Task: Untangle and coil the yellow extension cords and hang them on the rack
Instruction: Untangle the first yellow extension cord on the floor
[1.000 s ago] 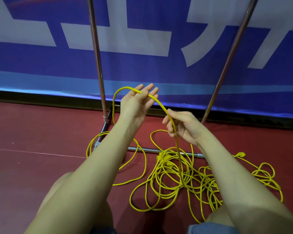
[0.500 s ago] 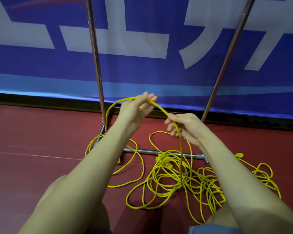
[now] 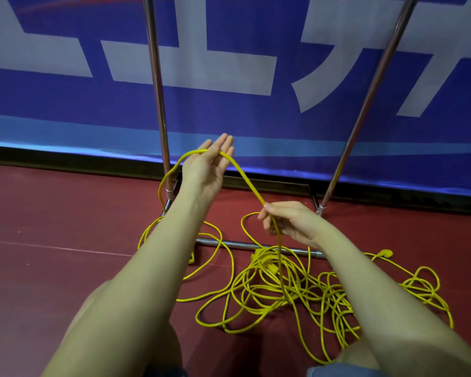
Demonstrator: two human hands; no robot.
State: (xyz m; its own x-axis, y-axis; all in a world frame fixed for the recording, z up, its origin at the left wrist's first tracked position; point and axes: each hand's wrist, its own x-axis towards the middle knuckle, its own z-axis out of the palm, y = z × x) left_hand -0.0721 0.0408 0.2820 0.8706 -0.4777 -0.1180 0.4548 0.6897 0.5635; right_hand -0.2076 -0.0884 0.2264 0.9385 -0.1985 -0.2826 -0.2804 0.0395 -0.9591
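The yellow cord [image 3: 245, 180] drapes over the flat, straight-fingered left hand [image 3: 207, 167], slants down-right into the pinching right hand [image 3: 288, 221], then drops to the tangle [image 3: 297, 292] on the red floor [image 3: 52, 227] below the nearer right hand, before the rack [image 3: 155, 91].

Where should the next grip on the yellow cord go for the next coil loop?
Probably on the taut strand just below the right hand, coming from above. That run rises clear of the tangled pile, so nothing crosses it there. The left hand lies open under the loop; the rack's base bar sits behind.
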